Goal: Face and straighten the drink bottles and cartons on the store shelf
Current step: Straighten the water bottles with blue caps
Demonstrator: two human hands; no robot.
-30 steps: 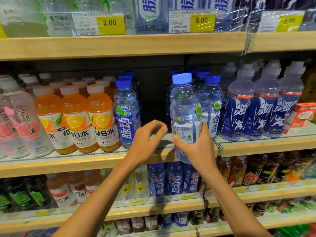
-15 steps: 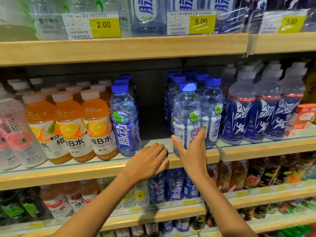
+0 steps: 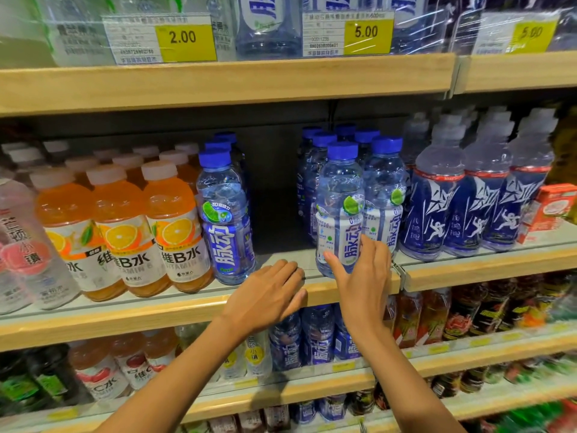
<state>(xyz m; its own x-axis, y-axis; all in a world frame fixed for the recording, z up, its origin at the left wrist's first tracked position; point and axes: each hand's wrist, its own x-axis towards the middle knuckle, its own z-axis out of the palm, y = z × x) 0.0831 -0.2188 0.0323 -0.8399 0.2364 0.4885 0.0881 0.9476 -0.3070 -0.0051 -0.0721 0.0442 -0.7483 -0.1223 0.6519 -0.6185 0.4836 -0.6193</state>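
Standing at the left end of the middle shelf, a pink-labelled bottle leans beside three front-row orange vitamin-water bottles, upright and touching, labels forward. Just to their right is a lone blue-capped bottle, its blue label facing out, with more blue caps in file behind it. A bare gap in the shelf follows. Below that gap the left hand lies palm down over the shelf's front lip, fingers relaxed and grasping nothing. Right of the gap, the front blue-capped bottle stands upright at the shelf edge, label turned partly to the right. The right hand holds its lower body, thumb on the left side, fingers on the right. Further right stand dark-blue sports-drink bottles, then a red carton, tilted. Above hang yellow price tags reading 2.00 and 5.00.
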